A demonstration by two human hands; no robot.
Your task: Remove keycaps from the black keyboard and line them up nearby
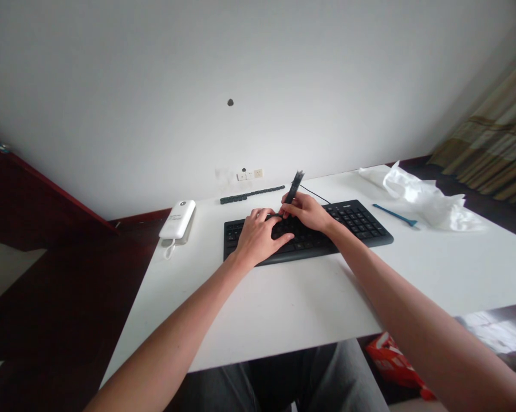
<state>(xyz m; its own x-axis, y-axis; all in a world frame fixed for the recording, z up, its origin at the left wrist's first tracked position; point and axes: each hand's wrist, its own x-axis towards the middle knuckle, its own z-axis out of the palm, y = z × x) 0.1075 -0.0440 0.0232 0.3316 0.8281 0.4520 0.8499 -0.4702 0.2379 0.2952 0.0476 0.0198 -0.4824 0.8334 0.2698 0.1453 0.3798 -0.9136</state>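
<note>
A black keyboard (356, 223) lies on the white table. My left hand (260, 234) rests on its left half with the thumb spread away from the fingers, holding nothing that I can see. Over the middle of the keyboard, my right hand (304, 210) is closed on a black brush (295, 186). The brush stands nearly upright, its frayed end pointing up; its lower end is hidden by the fingers. Behind the keyboard, a row of loose black keycaps (253, 194) is lined up near the wall. My hands cover some of the keys.
A white power bank (178, 220) with a short cable loop lies at the table's left. To the right are a blue slim tool (394, 215) and a crumpled white plastic bag (429, 200). Wall sockets (249, 174) sit behind the table. A red bag (393, 363) is below the front edge.
</note>
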